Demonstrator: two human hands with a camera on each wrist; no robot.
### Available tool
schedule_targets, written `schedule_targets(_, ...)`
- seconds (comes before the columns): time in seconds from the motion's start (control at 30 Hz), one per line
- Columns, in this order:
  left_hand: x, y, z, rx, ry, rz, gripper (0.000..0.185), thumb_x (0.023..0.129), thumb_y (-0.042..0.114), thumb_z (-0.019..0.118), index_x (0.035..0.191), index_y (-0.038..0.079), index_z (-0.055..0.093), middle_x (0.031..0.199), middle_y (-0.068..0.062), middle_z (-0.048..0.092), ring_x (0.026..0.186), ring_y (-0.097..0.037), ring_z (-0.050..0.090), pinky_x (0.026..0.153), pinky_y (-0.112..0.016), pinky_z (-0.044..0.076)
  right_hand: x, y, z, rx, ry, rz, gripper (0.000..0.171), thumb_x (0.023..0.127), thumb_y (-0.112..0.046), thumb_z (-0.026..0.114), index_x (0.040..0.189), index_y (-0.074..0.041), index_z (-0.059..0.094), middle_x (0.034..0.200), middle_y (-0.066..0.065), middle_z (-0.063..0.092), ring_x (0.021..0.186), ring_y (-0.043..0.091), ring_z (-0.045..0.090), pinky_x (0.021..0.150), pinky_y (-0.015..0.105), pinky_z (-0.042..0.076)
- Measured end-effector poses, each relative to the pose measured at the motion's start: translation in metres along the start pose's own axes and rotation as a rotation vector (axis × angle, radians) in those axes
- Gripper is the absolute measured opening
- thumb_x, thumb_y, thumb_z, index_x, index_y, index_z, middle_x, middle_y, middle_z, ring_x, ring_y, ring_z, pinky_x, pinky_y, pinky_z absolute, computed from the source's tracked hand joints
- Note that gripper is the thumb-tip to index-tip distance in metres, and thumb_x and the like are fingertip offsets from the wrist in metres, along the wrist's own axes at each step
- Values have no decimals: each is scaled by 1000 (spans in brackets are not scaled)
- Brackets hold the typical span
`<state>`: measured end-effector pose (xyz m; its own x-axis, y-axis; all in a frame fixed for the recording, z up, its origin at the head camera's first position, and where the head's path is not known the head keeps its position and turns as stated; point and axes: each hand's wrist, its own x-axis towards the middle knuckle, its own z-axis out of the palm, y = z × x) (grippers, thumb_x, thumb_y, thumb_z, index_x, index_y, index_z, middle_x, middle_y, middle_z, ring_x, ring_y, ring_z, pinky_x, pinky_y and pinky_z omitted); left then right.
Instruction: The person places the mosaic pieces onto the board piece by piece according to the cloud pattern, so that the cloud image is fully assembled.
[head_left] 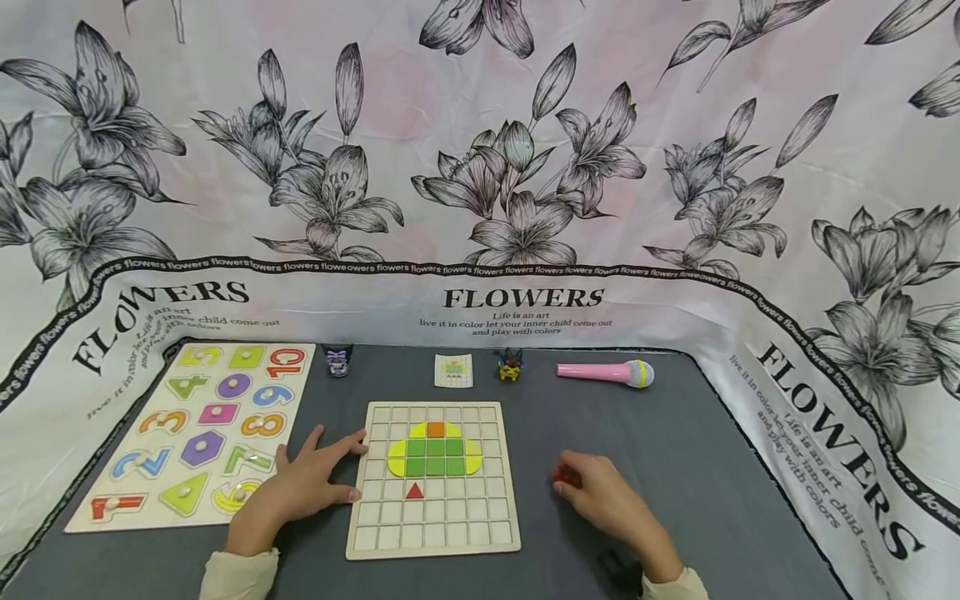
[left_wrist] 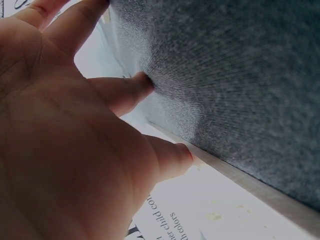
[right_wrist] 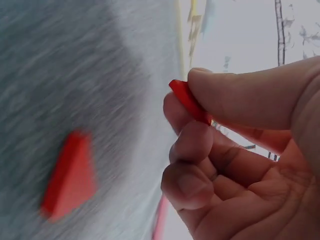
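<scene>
A square wooden grid board (head_left: pixel 456 553) lies on the table with green, yellow and orange tiles (head_left: pixel 435 457) laid in it. One red triangle tile (head_left: pixel 415 492) sits below that group. My left hand (head_left: pixel 300 487) has its fingers spread, thumb and fingertips at the board's left edge. To the right of the board, my right hand (head_left: pixel 603 492) pinches a small red tile (right_wrist: pixel 189 101) between thumb and fingers. Another red triangular tile (right_wrist: pixel 70 177) lies on the table beside this hand in the right wrist view.
A number-and-shape puzzle board (head_left: pixel 153 517) lies at left. Along the back are a small purple figure (head_left: pixel 338 362), a pattern card (head_left: pixel 453 372), a yellow-and-black figure (head_left: pixel 510 365) and a pink toy microphone (head_left: pixel 600 372). A dark object (head_left: pixel 618 571) lies near the right wrist.
</scene>
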<state>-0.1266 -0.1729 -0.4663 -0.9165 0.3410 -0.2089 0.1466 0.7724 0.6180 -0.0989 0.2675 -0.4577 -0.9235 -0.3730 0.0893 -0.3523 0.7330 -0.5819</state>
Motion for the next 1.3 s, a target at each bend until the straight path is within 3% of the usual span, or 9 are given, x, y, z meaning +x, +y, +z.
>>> schedule_targets(0.3,-1,2,-1,-5,10,-4,86,87,30,90,161,13,49,150,-6,62,156,-61,9,107,-89,-6,27,-29,14,90,-39,-68,10,96,1,77,96,-7,72,79,-10,61,68,3,54,59,27,49)
schedule_targets(0.53,-2,0,3,-5,10,-12,85,87,27,90,161,13,50,152,-10,60,156,-60,9,108,-88,-7,44,-51,30,177,-83,-164,6,99,2,73,98,-4,72,84,-6,64,71,4,56,62,27,51)
schedule_targets(0.83,0,-2,2,-1,18,-4,85,87,26,91,160,13,50,153,-13,59,156,-60,9,108,-88,-8,60,-66,48,150,-78,-218,8,97,1,76,95,-6,73,87,-7,60,77,6,54,66,26,50)
schedule_targets(1.1,-2,-1,3,7,14,-1,86,86,29,91,160,13,51,153,-13,59,155,-61,10,108,-89,-6,65,-77,61,172,-141,-240,11,99,1,73,93,-8,74,85,-8,65,74,2,56,65,24,52)
schedule_targets(1.3,-2,-1,2,15,18,4,86,87,29,91,161,13,50,152,-10,60,156,-61,10,108,-89,-6,70,-87,68,129,-180,-233,11,99,-2,74,92,-10,75,83,-10,63,74,2,54,67,24,50)
